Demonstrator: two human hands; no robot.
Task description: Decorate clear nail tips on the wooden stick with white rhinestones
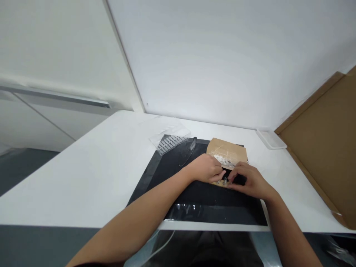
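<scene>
A thin tan strip (222,183) with small clear pieces on it lies on the black mat (200,193). My left hand (207,168) is closed at the strip's left part, its fingers curled down onto it. At its right part, my right hand (249,181) has thumb and fingers bent together around something too small to make out. Just behind both hands is a brown paper sheet (226,146) with a pile of white and clear bits (224,160) near its front edge. The fingers hide some of the strip.
Clear plastic trays (172,141) lie at the mat's back left, beside a dark-handled tool (192,145). A white shallow tray (270,139) sits at the back right. A large cardboard box (325,148) stands along the right side. A wall (211,74) closes the back.
</scene>
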